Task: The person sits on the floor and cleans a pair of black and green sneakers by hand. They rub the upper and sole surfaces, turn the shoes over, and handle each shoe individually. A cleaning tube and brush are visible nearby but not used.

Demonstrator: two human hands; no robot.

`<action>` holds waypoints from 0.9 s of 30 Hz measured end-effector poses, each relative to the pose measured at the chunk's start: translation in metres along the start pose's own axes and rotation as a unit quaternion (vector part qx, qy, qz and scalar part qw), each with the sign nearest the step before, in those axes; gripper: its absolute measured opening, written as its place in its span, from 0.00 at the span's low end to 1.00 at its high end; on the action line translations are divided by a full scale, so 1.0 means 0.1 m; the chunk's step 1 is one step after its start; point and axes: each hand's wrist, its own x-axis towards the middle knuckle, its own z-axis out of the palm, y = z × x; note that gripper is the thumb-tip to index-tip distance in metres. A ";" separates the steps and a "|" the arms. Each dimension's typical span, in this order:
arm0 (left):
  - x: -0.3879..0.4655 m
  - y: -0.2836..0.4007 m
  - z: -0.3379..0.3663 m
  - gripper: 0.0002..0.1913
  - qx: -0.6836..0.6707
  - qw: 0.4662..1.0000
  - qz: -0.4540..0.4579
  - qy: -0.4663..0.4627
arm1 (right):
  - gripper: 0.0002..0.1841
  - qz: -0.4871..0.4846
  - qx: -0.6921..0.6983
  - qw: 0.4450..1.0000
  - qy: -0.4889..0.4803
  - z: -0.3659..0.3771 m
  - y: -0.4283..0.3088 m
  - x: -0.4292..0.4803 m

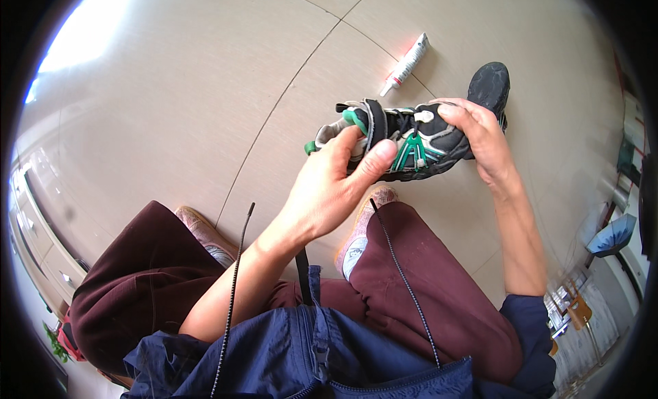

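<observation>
A black, white and green sneaker (406,142) is held in the air between my two hands, its heel towards the left and its toe towards the right. My left hand (334,178) grips the heel end, with fingers at the ankle opening and the thumb over the strap. Around the toe, my right hand (475,131) has its thumb on top; some of its fingers are hidden. Beyond the right hand, a second shoe (489,88) lies on the tiled floor with its dark sole showing. A white and red tube with a nozzle (407,62) lies above the held sneaker.
My knees in maroon trousers (426,245) and my patterned shoes (203,227) are below the held sneaker. Two jacket drawcords (406,280) hang in front. Pale drawers (46,239) stand at the far left, and a blue faceted object (611,236) is at the right.
</observation>
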 end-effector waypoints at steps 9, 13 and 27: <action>-0.02 0.10 -0.16 0.33 -0.137 0.980 -0.143 -0.033 | 0.33 0.093 0.010 0.996 -0.001 0.04 -0.01 0.28; 0.05 0.12 -0.23 0.34 -0.207 0.964 -0.163 -0.040 | 0.38 0.039 0.075 0.995 -0.045 0.03 -0.03 0.14; 0.06 0.06 -0.19 0.25 -0.354 0.922 -0.142 -0.064 | 0.44 -0.050 0.091 0.992 -0.077 0.11 0.02 -0.13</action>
